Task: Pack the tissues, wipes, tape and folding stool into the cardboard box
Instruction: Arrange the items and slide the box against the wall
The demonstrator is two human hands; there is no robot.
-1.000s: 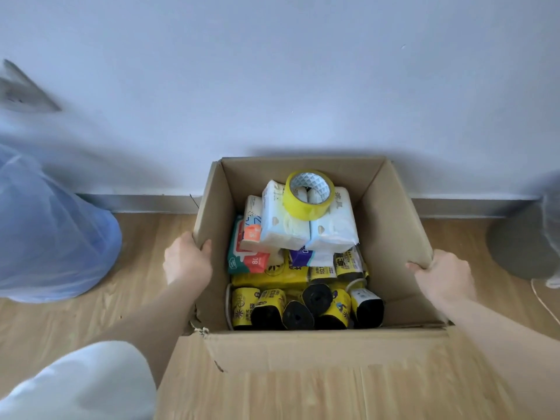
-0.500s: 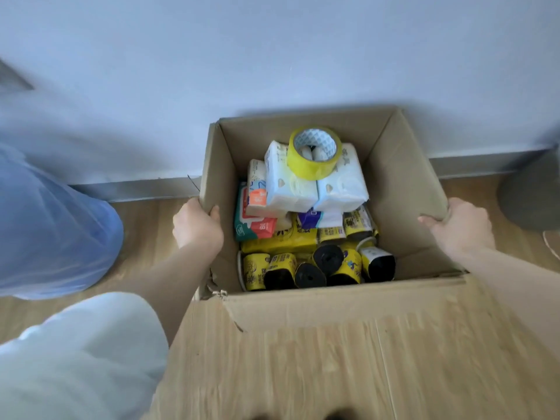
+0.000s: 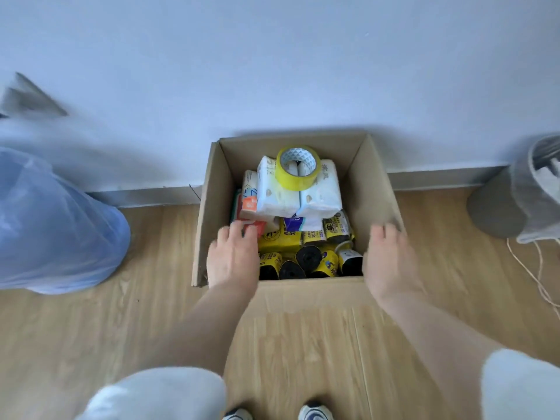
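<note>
The cardboard box [image 3: 375, 189] stands open on the wooden floor [image 3: 157, 313] against the wall. Inside, a yellow tape roll [image 3: 297, 168] rests on two white tissue packs [image 3: 298, 197], with a wipes pack [image 3: 249, 197] at their left and black-and-yellow rolls [image 3: 309, 262] along the near side. The left hand [image 3: 232, 256] hovers over the box's near-left corner, fingers loosely spread, holding nothing. The right hand [image 3: 389, 259] hangs open by the right wall, also empty.
</note>
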